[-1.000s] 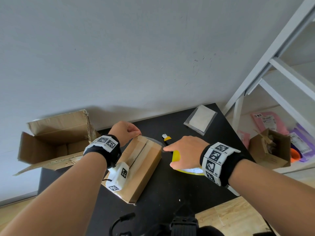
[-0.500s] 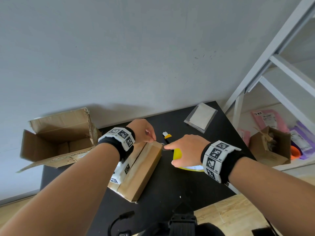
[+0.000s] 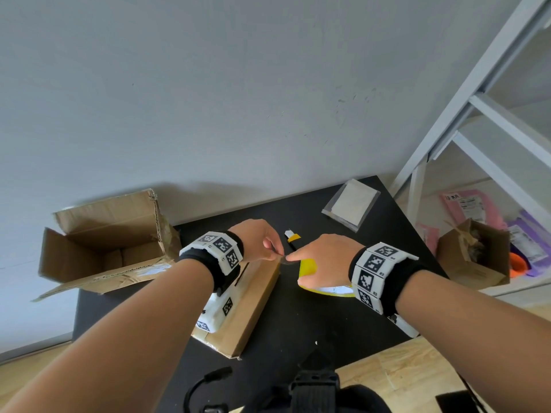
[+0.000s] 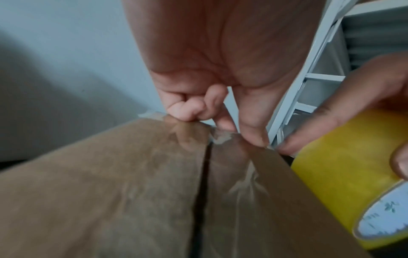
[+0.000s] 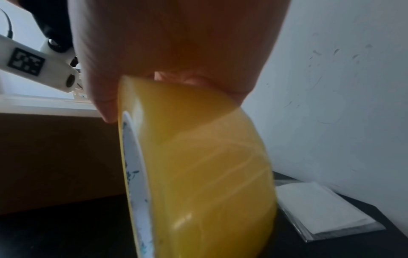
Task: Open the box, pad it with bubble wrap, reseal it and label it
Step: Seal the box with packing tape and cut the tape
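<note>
A closed brown cardboard box [image 3: 256, 302] lies on the black table [image 3: 298, 323], a strip of clear tape along its top seam [image 4: 205, 174]. My left hand [image 3: 275, 254] is at the box's far right corner, where thumb and forefinger [image 4: 253, 132] pinch the clear tape; the other fingers are curled. My right hand [image 3: 307, 263] grips a yellow tape roll [image 3: 308, 268] just right of that corner, its forefinger tip touching the left fingers. In the right wrist view the roll [image 5: 198, 174] fills the middle, with the box side [image 5: 55, 157] to its left.
A yellow utility knife [image 3: 290, 238] lies just behind the hands. A clear packet of white sheets [image 3: 353, 204] sits at the table's far right corner. A large open carton [image 3: 104, 248] stands at the left. White shelving [image 3: 492, 129] with parcels is on the right.
My left hand has slid from the far end of the box top to its right corner and met the right forefinger. The right hand and roll have barely moved.
</note>
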A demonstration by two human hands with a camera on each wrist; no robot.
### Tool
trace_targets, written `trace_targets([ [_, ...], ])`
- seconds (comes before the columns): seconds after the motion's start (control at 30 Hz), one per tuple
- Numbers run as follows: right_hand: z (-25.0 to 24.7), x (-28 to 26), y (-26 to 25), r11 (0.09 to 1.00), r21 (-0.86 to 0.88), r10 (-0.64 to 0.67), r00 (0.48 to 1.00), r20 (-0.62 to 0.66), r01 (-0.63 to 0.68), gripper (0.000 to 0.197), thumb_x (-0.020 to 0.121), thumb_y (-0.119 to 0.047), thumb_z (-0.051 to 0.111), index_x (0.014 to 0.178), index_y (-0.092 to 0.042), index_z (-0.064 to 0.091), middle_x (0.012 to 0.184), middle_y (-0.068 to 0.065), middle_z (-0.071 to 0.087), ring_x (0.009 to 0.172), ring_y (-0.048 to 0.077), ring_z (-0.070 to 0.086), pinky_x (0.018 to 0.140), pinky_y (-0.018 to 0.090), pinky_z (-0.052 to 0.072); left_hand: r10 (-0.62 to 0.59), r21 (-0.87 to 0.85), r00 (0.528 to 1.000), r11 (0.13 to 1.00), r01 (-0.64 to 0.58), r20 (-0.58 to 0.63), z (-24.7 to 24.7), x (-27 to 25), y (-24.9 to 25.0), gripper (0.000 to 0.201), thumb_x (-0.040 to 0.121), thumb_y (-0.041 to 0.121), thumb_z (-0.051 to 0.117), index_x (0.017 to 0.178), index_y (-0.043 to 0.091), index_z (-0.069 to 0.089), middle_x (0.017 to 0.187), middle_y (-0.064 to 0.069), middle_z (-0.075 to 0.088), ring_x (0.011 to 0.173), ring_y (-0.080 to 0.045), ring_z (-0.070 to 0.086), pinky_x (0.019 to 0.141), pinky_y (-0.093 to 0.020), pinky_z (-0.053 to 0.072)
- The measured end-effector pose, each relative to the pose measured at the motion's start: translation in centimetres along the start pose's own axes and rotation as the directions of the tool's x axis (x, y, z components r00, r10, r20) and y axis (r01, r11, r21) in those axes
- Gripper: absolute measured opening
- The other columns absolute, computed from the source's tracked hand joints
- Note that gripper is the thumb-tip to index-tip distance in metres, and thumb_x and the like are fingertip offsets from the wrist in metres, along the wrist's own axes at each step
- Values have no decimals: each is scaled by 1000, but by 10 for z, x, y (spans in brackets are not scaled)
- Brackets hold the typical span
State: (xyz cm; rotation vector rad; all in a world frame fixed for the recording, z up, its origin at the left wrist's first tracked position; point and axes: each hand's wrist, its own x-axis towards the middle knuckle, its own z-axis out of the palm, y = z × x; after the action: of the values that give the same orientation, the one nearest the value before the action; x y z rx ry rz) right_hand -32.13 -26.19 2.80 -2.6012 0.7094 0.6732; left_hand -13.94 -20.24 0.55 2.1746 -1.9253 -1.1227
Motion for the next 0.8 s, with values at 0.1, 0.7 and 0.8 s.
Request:
trace_targets([
  [0.1, 2, 0, 3, 999, 52, 11, 1000, -24, -10, 56, 85, -51, 52, 139, -48, 36, 136, -2, 54, 122, 22, 50, 98, 37, 44, -25, 1, 1000, 1000, 25, -12, -1, -1, -4, 14, 88, 28, 64, 97, 34, 73, 83, 22, 59, 91, -2, 56, 92, -26, 43],
  [0.7, -3, 43, -3, 1000, 3, 2, 1000, -8, -2, 55, 81, -53, 63, 124, -23, 46, 111, 1, 58, 96, 20, 54, 79, 32, 44, -131, -256, 988, 961, 105, -86, -1, -23, -37, 16, 84, 21, 72, 98, 29, 75, 76, 14, 63, 70, -1, 55, 66, -14, 41],
  [0.8, -5, 44, -3, 1000, 0, -22, 1000, 3, 22, 51, 81, -52, 64, 122, -24, 50, 110, -1, 59, 98, 20, 55, 82, 34, 47, -143, -290, 987, 950, 115, -76, -3, -24, -37, 16, 84, 19, 71, 98, 26, 75, 67, 17, 59, 62, 1, 53, 63, -12, 40],
])
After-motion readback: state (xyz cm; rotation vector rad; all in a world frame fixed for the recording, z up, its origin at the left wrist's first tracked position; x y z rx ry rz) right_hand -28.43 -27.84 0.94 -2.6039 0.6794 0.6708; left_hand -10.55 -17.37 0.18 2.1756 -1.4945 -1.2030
